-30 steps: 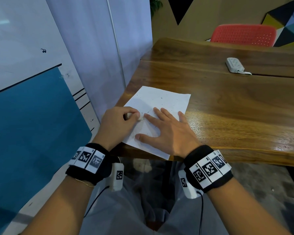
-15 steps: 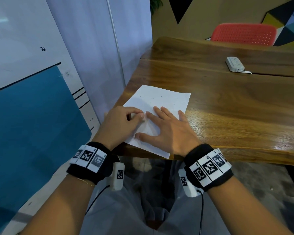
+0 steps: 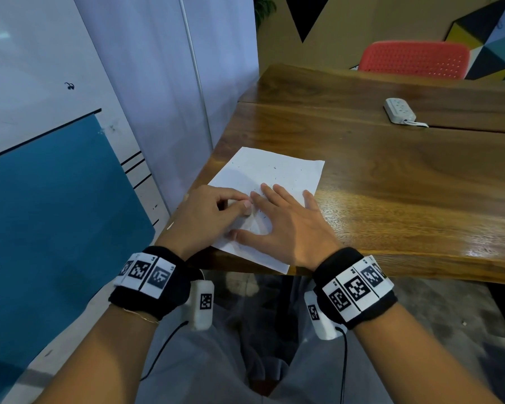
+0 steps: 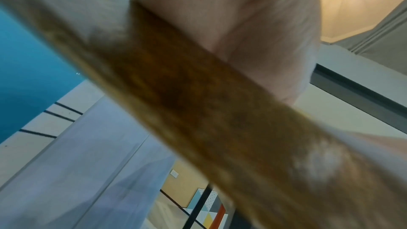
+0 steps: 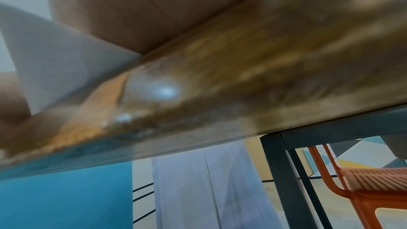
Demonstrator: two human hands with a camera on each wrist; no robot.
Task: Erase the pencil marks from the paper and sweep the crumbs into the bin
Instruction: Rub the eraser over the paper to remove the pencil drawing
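1. Wooden worktop (image 3: pixel 391 182) is running along a pale wall with a blue panel; a red chair (image 3: pixel 414 61) is standing at the far side and a white power strip (image 3: pixel 398 110) is lying well apart from your work

2. You are keeping the paper (image 3: pixel 277 176) at the worktop's near left corner, its long axis running away from you and slightly right, its near corner overhanging the edge

3. Your right hand (image 3: pixel 283 225) is lying flat with fingers spread, pressing the sheet down across its near half

4. Your left hand (image 3: pixel 207 217) is curling its fingers and thumb round a small pale object, which I judge to be the eraser (image 3: pixel 231 203), though it is mostly hidden; the tip is touching the paper just beside your right index finger

5. Dark crumbs (image 3: pixel 274 168) are lying scattered over the far half of the sheet, beyond both hands; your right hand is nearer to them, so sweeping would likely fall to it

6. No bin is showing in any view, and both wrist views are showing only the blurred worktop edge

7. No brand or readable writing is showing; the wristbands are carrying only black-and-white square markers
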